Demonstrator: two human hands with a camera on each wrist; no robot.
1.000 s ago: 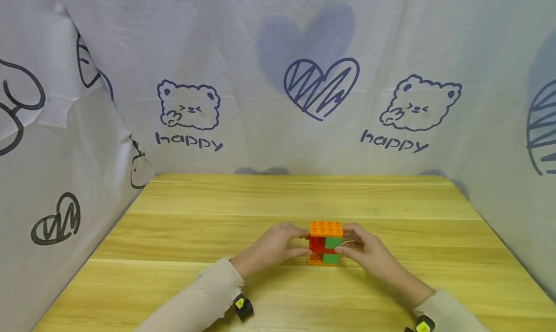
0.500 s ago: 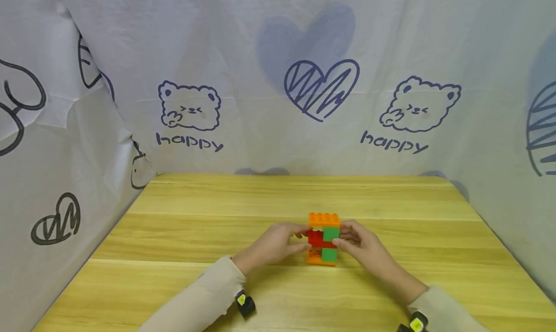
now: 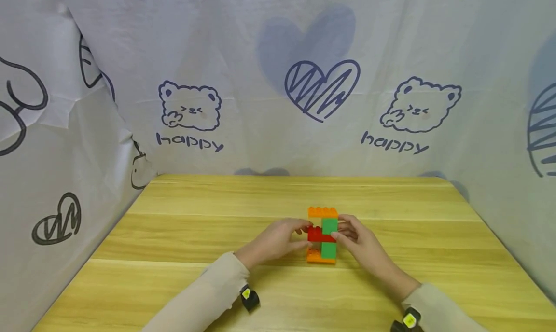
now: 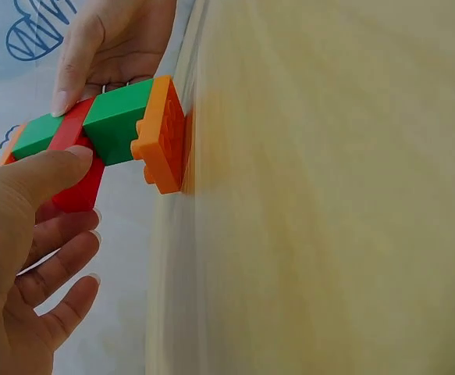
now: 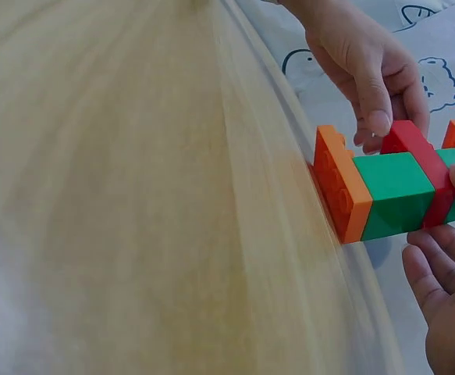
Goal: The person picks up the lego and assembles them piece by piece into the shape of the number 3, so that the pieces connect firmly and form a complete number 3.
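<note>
A stack of toy building bricks (image 3: 316, 234) stands on end between the two hands. Its bottom is an orange brick (image 3: 321, 260); above come a green brick (image 3: 328, 250), a red brick (image 4: 77, 183), a second green brick (image 3: 329, 226) and an orange brick on top (image 3: 323, 213). Gaps show on the left, above and below the red brick. My left hand (image 3: 278, 238) holds the red brick's left end, thumb on its near face. From the right, my right hand (image 3: 367, 245) grips the stack, thumb at the red brick; its other fingers are partly hidden behind.
The wooden table (image 3: 208, 201) lies under the stack, and the bottom brick appears at its surface. A white printed cloth (image 3: 256, 144) hangs behind and at both sides. Each sleeve carries a small black device (image 3: 249, 298) at the wrist.
The stack has tipped back: its orange top sits higher in the head view, with its upper face showing less. Both hands have shifted slightly with it, still holding.
</note>
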